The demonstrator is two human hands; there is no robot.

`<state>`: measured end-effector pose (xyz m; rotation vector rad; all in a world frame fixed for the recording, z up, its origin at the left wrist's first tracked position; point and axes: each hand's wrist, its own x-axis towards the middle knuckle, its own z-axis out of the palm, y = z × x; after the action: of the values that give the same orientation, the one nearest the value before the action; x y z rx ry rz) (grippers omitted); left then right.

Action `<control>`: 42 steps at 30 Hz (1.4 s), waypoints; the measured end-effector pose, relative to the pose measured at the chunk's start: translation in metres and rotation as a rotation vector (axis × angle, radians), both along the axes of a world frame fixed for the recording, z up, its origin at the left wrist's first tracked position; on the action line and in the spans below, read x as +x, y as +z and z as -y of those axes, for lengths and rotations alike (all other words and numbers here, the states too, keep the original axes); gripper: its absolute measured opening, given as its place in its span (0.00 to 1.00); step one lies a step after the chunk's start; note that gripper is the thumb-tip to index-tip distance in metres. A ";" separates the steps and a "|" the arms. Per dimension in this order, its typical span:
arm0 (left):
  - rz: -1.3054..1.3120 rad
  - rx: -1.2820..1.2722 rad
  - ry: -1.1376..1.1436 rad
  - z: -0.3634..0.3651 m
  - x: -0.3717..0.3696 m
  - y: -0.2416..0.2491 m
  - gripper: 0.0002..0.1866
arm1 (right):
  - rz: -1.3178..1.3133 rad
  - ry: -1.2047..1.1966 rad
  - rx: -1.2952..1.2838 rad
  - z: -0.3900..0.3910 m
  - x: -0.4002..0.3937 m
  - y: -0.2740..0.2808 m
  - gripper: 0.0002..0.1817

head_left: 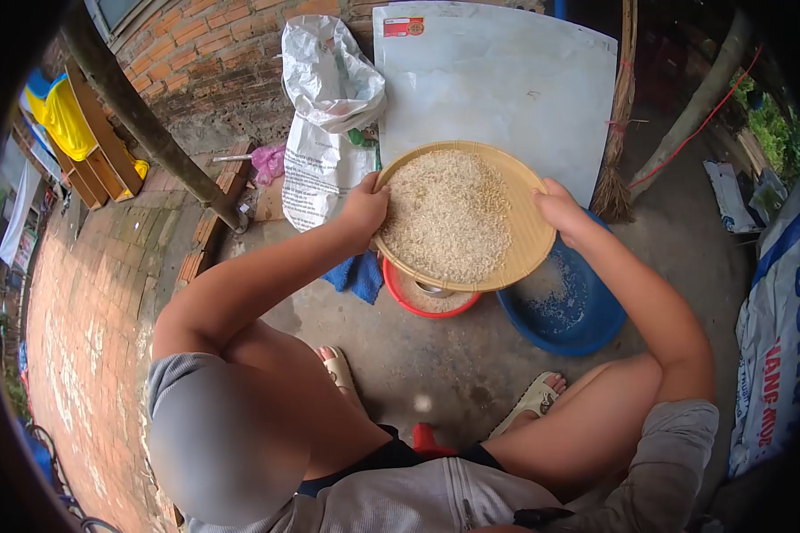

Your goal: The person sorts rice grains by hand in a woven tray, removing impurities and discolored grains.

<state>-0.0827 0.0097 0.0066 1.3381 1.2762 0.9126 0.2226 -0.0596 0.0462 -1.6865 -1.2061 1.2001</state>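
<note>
A round woven tray (531, 233) is held up in front of me, with pale rice grains (449, 213) spread over its left and middle part. My left hand (365, 211) grips its left rim, and my right hand (564, 210) grips the right rim. Partly hidden below the tray is a red basin (434, 313) holding grains and a metal bowl (433, 290). A larger blue basin (587, 311), with some grains scattered inside, sits below and to the right.
White sacks (320, 164) and a large pale board (498, 80) stand behind the tray. A blue cloth (356, 276) lies left of the red basin. A straw broom (615, 178) leans at the right; a big printed sack (773, 338) is farther right.
</note>
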 end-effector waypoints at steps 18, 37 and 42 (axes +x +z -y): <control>0.177 -0.233 -0.134 -0.016 -0.033 0.036 0.19 | 0.164 -0.095 0.063 0.009 -0.047 0.010 0.17; 0.203 -0.244 -0.218 -0.019 -0.017 0.041 0.20 | 0.051 -0.131 0.147 0.027 -0.030 0.005 0.16; 0.011 0.009 -0.028 -0.001 0.014 0.015 0.20 | -0.147 -0.049 0.035 0.015 0.010 0.010 0.15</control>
<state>-0.0683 0.0107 0.0218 1.3529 1.2432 0.9068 0.2329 -0.0746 0.0559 -1.5645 -1.0841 1.2431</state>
